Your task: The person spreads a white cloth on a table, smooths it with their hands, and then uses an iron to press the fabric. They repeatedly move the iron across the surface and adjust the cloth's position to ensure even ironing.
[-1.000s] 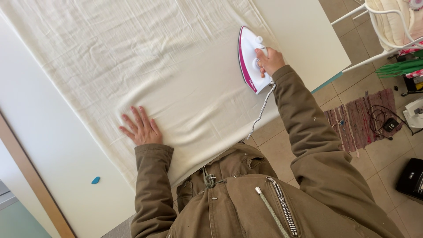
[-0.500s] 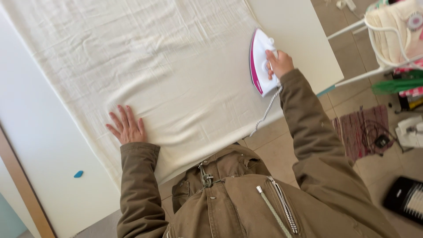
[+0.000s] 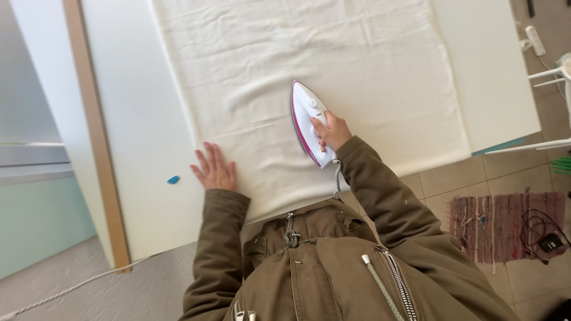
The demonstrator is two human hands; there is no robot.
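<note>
A wide cream cloth (image 3: 285, 65) lies spread over a white table (image 3: 140, 137). My right hand (image 3: 330, 131) grips the handle of a white and pink iron (image 3: 306, 119), which rests flat on the cloth near its front edge. The iron's cord (image 3: 337, 178) hangs down toward my jacket. My left hand (image 3: 214, 169) lies flat, fingers spread, pressing the cloth's near left corner at the table's front edge.
A small blue object (image 3: 173, 179) lies on the table left of my left hand. A wooden strip (image 3: 95, 137) runs along the table's left side. A striped rug (image 3: 505, 226) with a black cable and a white rack (image 3: 550, 77) are on the tiled floor at right.
The iron has slid left with my right hand, from the cloth's right edge to its middle front. My left hand has stayed pressed flat on the cloth. The view has swung round.
</note>
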